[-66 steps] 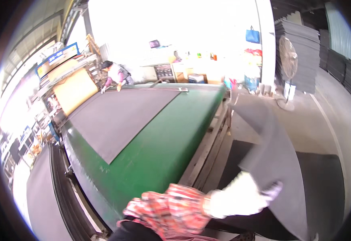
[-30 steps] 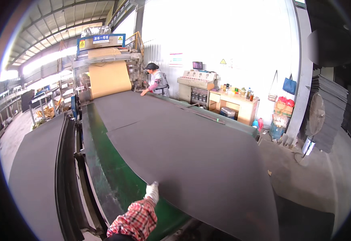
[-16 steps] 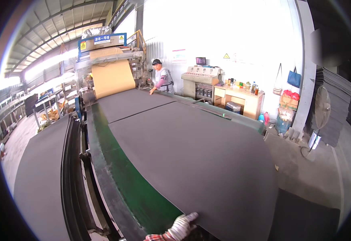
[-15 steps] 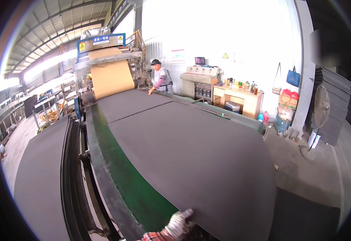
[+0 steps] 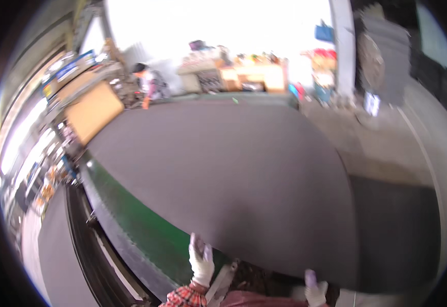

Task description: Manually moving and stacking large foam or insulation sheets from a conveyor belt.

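Both gloved hands sit at the near edge of a big dark grey sheet [image 5: 233,174]: the left hand [image 5: 201,260] with fingers spread flat against that edge, the right hand [image 5: 314,289] under the near right corner, its grip too hidden to tell. From them the sheet stretches away and leftward, long axis running along the green conveyor belt [image 5: 141,233] it lies on, the left hand nearer its middle. Farther off, another person [image 5: 149,84] stands at the far end by a tan board [image 5: 94,110], with cluttered benches [image 5: 233,74] and a stack of dark sheets [image 5: 392,56] far right.
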The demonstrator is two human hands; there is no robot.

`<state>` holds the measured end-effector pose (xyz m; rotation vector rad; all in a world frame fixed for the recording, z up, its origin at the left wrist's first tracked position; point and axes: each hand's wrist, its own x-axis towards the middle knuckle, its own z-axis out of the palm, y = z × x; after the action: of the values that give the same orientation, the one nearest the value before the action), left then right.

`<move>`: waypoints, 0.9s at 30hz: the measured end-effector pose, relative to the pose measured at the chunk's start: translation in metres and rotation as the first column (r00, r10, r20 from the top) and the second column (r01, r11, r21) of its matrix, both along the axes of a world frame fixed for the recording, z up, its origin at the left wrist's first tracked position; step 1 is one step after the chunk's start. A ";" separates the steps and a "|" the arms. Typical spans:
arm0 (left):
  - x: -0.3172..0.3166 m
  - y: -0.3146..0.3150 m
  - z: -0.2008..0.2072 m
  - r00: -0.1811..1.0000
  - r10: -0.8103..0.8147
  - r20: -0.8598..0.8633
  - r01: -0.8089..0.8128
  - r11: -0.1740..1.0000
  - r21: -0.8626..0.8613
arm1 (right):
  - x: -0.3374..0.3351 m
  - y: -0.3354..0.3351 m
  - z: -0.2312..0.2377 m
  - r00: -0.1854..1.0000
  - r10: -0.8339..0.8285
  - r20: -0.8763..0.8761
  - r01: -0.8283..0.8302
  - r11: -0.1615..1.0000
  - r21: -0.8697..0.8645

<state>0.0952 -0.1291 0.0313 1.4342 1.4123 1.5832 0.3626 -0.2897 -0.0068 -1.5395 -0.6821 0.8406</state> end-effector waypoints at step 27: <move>0.133 -0.093 -0.043 0.584 -0.807 -0.090 0.530 0.463 -0.710 | 0.230 0.028 -0.020 0.783 -0.072 0.617 0.299 0.915 -0.272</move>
<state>0.2281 -0.2217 -0.0117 1.6434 1.1289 0.2124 0.5928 -0.2619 -0.0273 -2.2095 -0.8330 0.3110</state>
